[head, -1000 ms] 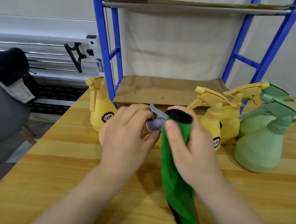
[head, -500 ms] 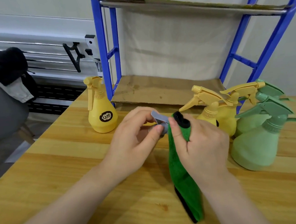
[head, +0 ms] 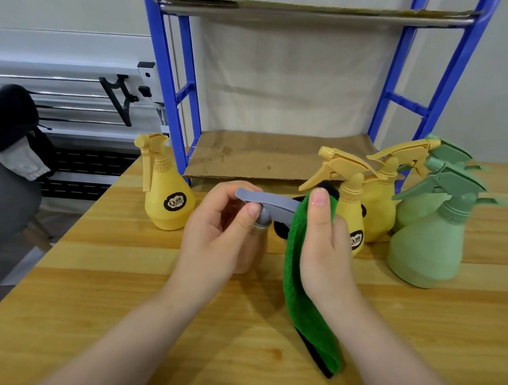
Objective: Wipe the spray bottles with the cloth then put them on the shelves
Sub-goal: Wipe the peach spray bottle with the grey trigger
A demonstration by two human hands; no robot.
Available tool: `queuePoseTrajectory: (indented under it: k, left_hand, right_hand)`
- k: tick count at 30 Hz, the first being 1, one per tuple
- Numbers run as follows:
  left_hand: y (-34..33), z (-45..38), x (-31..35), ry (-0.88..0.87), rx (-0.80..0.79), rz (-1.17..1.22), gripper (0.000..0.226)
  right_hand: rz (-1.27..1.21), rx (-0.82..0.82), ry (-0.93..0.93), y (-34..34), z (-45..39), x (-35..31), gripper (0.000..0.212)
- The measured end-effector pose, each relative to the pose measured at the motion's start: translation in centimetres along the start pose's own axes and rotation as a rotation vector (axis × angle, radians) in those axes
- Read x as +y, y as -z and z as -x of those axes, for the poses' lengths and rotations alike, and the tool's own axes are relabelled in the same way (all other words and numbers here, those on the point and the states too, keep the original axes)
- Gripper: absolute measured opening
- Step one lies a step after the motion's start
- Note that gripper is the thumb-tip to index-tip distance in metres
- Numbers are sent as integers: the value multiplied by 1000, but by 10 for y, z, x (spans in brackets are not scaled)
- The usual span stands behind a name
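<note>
Over the tabletop (head: 76, 304), mid-front, left hand (head: 217, 238) grips the pink bottle (head: 250, 251) by its neck; right hand (head: 323, 247) pinches the green cloth (head: 299, 293) on the gray sprayer (head: 265, 200). Could slip, I think, w/ just a neck hold. Yellow bottles (head: 371, 204) & green ones (head: 426, 248) sit just beside the right hand, easy to bump. Bottom shelf (head: 260, 159) has room.

A pink bottle (head: 250, 251) with a grey spray head (head: 266, 202) is upright, mostly hidden. A green cloth (head: 303, 292) (black on its back) is draped over the head's front end and hangs down. One yellow bottle (head: 166, 194) stands left of the blue shelves (head: 277, 158); two yellow (head: 352, 213) and two green bottles (head: 429, 242) cluster on the right.
</note>
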State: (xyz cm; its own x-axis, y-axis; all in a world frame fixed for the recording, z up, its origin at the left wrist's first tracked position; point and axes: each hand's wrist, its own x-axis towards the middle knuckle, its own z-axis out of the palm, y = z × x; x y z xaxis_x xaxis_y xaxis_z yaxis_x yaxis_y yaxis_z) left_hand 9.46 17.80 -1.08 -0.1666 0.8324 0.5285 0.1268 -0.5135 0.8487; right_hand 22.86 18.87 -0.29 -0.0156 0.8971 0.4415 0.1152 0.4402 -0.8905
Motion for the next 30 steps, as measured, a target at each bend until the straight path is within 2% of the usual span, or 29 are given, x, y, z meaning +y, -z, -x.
queuePoseTrajectory:
  k: [4, 10, 15, 20, 23, 26, 28, 29, 30]
  left_hand:
    - [-1, 2, 1, -12, -44, 73, 21]
    - [-1, 3, 0, -46, -71, 94, 19]
    - [-3, 4, -2, -67, -71, 117, 20]
    - [-2, 2, -1, -18, -93, 161, 19]
    - [11, -9, 0, -9, -248, 149, 9]
    - [24, -14, 4, 12, -451, 153, 19]
    - [27, -14, 7, 96, -563, 150, 26]
    - [28, -14, 8, 142, -602, 148, 32]
    - [28, -13, 8, 185, -625, 153, 38]
  right_hand:
    - [-49, -70, 43, 1, 1, -3, 52]
    - [-23, -125, 58, 4, -3, -2, 66]
    - [48, -93, 67, 8, -4, -5, 55]
    - [9, -106, 76, 11, -7, -10, 44]
    - [-49, -31, 19, 16, -10, -14, 47]
    - [-158, -16, -98, 21, -15, -17, 35]
    - [-193, -102, -155, 21, -13, -19, 46]
    - [-186, -148, -188, 20, -12, -20, 61]
    - [-195, -181, -195, 21, -11, -18, 64]
